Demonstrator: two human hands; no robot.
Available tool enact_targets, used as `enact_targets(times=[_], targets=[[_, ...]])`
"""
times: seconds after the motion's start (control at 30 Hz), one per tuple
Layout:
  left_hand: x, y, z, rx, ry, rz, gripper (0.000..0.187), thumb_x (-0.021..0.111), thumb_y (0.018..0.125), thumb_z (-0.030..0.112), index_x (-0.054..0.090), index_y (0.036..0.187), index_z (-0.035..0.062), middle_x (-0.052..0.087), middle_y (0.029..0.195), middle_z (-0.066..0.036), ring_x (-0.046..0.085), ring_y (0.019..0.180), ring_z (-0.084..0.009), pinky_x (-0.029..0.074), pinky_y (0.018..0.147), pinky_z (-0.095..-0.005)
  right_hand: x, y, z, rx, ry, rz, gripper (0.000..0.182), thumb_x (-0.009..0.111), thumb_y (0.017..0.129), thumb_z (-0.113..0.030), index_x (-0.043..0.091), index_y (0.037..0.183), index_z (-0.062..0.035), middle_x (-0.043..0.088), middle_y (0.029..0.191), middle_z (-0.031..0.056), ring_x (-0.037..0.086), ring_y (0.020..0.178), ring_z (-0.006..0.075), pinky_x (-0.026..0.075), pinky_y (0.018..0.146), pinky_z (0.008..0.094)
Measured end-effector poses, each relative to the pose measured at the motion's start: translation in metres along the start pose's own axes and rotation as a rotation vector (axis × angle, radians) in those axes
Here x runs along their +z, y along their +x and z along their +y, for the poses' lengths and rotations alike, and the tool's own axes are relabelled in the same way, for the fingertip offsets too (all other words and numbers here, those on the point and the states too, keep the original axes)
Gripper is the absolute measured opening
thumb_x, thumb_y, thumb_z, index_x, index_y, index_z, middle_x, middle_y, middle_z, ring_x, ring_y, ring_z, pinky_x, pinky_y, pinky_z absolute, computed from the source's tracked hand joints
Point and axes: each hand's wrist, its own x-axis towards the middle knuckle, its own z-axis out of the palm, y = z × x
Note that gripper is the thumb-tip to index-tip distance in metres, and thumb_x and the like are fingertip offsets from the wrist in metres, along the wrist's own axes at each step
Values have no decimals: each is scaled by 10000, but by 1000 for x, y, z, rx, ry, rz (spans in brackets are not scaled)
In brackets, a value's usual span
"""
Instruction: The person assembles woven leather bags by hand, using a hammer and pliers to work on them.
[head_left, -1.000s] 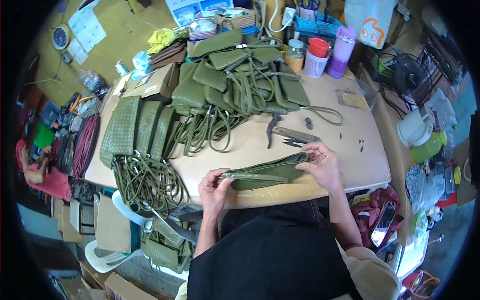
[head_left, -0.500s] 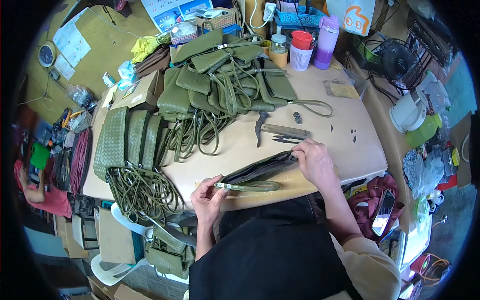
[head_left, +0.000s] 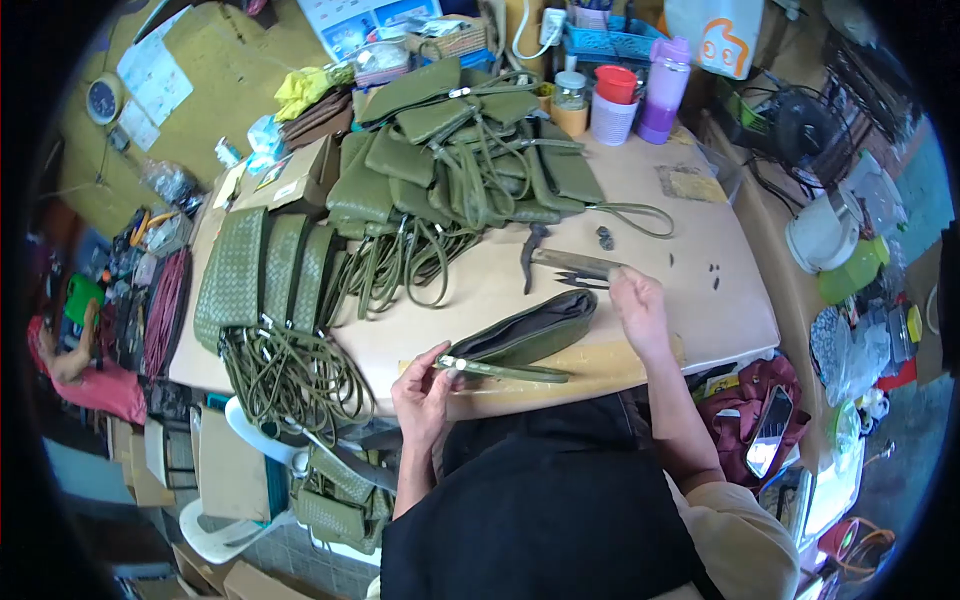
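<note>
My left hand point(head_left: 422, 397) pinches the near left end of an olive-green woven pouch point(head_left: 530, 343), at the metal fitting of its wrist strap point(head_left: 520, 374). The pouch's mouth gapes, showing a dark lining. My right hand point(head_left: 641, 310) is off the pouch, fingers curled, at the handle end of a hammer point(head_left: 570, 260). Whether it grips the handle is hidden. Black-tipped snips point(head_left: 582, 279) lie just below the hammer handle. Beyond them sits a small dark lump point(head_left: 604, 238).
Olive pouches with straps are heaped point(head_left: 450, 170) at the back, and more point(head_left: 232, 275) hang over the left edge. A purple bottle point(head_left: 662, 90) and cups point(head_left: 612, 118) stand behind. A phone point(head_left: 769, 430) lies on a maroon bag at right. Another person point(head_left: 95, 370) is at far left.
My right hand has let go of the pouch's right end and moved right, to the hammer handle's end. The pouch's mouth has widened. My left hand keeps its hold.
</note>
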Motion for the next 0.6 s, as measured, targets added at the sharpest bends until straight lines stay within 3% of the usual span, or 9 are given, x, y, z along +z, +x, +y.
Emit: enact_targets(times=[0.03,0.1,0.13,0.2,0.23,0.33,0.43,0.53,0.6], targets=[[1,-1,2,-18,34,13,298,617,862,-34,620,1160,-31,660,793,-44,618,670,-86,508,654,-213,9,-9,-21,4,3,-28,116,647,847,-106,557,854,-32,553,764,92,570,652,232,493,632,360],[6,-4,8,8,68,23,271,594,860,-56,636,1126,-31,663,810,-53,627,658,-90,524,636,-216,42,-29,-61,-528,-337,-157,131,696,783,-31,595,864,-12,567,774,63,564,701,175,454,647,299],[8,-6,10,21,117,18,262,583,859,-59,641,1113,-34,662,813,-58,634,648,-96,531,625,-221,52,-33,-68,-533,-320,-183,131,696,783,-31,595,864,-12,567,774,63,564,701,175,454,647,299],[16,-9,15,136,166,23,208,555,871,-65,650,1055,-47,669,803,-62,641,651,-86,533,605,-210,67,-36,-76,-780,-589,-299,287,740,705,-30,622,966,-24,576,862,88,590,802,252,492,754,344],[18,-9,16,189,227,28,196,556,873,-60,652,1043,-49,670,801,-62,641,652,-88,534,607,-212,75,-34,-70,-794,-584,-339,370,778,650,-120,639,985,-52,577,884,73,586,851,252,465,793,350],[23,-10,23,245,289,61,158,602,837,-53,671,980,-39,675,807,-93,651,629,-120,535,582,-237,87,-37,-81,-862,-605,-359,403,789,634,-182,640,990,-66,576,892,62,583,852,238,443,788,354],[24,-9,30,477,546,74,199,697,754,-5,687,952,0,628,706,-72,603,556,-135,469,503,-244,102,-44,-75,-906,-556,-260,315,772,649,-196,654,916,-80,579,848,45,567,817,226,409,777,364],[27,-7,13,398,439,155,177,731,733,0,681,902,-4,595,647,-60,575,526,-116,449,485,-239,114,-46,-66,-987,-495,-106,168,744,713,-193,642,795,-88,567,747,32,553,736,223,376,769,383],[31,-10,15,335,386,171,150,749,729,-10,669,855,-20,593,628,-52,562,514,-87,449,484,-230,112,-45,-64,-833,-488,-112,163,712,779,-199,614,738,-75,546,682,30,539,680,218,357,770,386]])
